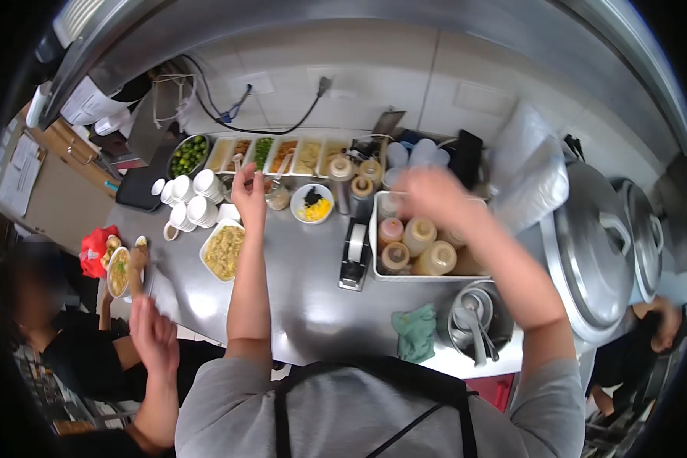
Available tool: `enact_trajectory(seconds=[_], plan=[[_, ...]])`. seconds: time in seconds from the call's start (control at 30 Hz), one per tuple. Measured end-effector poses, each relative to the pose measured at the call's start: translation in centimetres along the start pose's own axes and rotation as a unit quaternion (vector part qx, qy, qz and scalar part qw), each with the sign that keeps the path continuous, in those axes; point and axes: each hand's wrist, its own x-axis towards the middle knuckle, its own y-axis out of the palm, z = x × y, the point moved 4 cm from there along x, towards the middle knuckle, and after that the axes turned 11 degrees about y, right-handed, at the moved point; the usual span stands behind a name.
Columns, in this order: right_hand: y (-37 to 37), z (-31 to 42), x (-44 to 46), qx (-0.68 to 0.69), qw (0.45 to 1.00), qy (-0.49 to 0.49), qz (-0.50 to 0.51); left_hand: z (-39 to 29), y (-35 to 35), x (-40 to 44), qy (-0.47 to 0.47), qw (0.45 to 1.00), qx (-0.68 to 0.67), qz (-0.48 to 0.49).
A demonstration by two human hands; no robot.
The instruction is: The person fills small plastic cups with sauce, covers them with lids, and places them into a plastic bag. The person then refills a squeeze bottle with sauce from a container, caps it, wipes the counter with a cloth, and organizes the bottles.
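Half-curled, hold unclear, the left hand (247,194) hangs near one square bowl (223,253); over one bottle bin (373,244), the right hand's (429,191) blurred grip is untellable.

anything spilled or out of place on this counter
No clear spill or damage shows. The untidiest thing is the green cloth, lying crumpled on the counter beside the pot of utensils, rather than folded.

Can see at right two big lidded pots (588,244). Near the front, a green cloth (415,333), crumpled, just beside a metal pot (505,324) with ladles (478,340) inside. Up high, a plug (324,85); at back left, many limes (188,158).
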Motion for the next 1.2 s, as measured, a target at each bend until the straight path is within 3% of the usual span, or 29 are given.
enact_trajectory(seconds=[0.03, 0.07, 0.13, 0.2, 0.27, 0.3, 0.37, 0.53, 0.67, 0.77, 0.9, 0.97, 1.07, 1.13, 1.2], plan=[[-3.1, -2.5, 1.4, 0.115, 0.990, 0.081, -0.019, -0.5, 0.7, -1.2, 0.022, 0.999, 0.000, 0.038], [-3.7, -5.7, 3.9, 0.118, 0.976, 0.183, -0.005, -1.2, 1.4, -2.7, 0.044, 0.996, 0.001, 0.076], [-3.2, -9.5, 6.6, 0.077, 0.969, 0.221, -0.074, -5.6, 3.2, -5.3, 0.036, 0.990, -0.009, 0.134], [2.4, -10.5, 8.4, 0.054, 0.977, 0.193, -0.066, -7.8, 4.2, -6.6, 0.063, 0.987, -0.024, 0.146], [6.4, -10.7, 11.0, 0.034, 0.984, 0.165, -0.065, -10.4, 4.5, -6.5, 0.196, 0.961, 0.037, 0.190], [8.2, -9.7, 12.0, 0.015, 0.991, 0.124, -0.047, -10.9, 4.0, -6.2, 0.198, 0.961, 0.039, 0.188], [9.4, -7.9, 13.3, -0.003, 0.997, 0.079, -0.023, -11.1, 3.2, -6.0, 0.101, 0.977, -0.039, 0.185], [8.6, -6.4, 13.1, -0.003, 0.986, 0.155, 0.063, -10.2, 0.0, -6.1, 0.084, 0.981, -0.001, 0.174], [8.5, -8.4, 13.7, 0.048, 0.990, 0.126, 0.045, -7.2, -3.2, -6.8, 0.019, 0.989, -0.014, 0.145], [7.6, -8.4, 12.8, 0.057, 0.982, 0.174, 0.051, -5.0, -3.8, -7.8, -0.055, 0.990, -0.035, 0.122], [7.1, -7.7, 12.1, 0.084, 0.980, 0.179, 0.017, -5.6, -2.8, -8.5, -0.064, 0.989, -0.041, 0.125], [6.9, -7.6, 12.2, 0.089, 0.981, 0.170, 0.017, -7.3, -2.4, -8.4, -0.014, 0.991, -0.014, 0.135], [7.3, -7.9, 12.1, 0.059, 0.983, 0.161, 0.066, -7.9, -2.1, -8.3, -0.006, 0.992, -0.014, 0.129], [6.9, -7.7, 10.9, 0.059, 0.971, 0.219, 0.074, -8.2, -2.3, -8.3, -0.004, 0.992, -0.015, 0.129], [4.5, -8.8, 10.2, 0.067, 0.972, 0.216, 0.058, -7.9, -2.6, -8.0, -0.001, 0.992, -0.014, 0.129]])
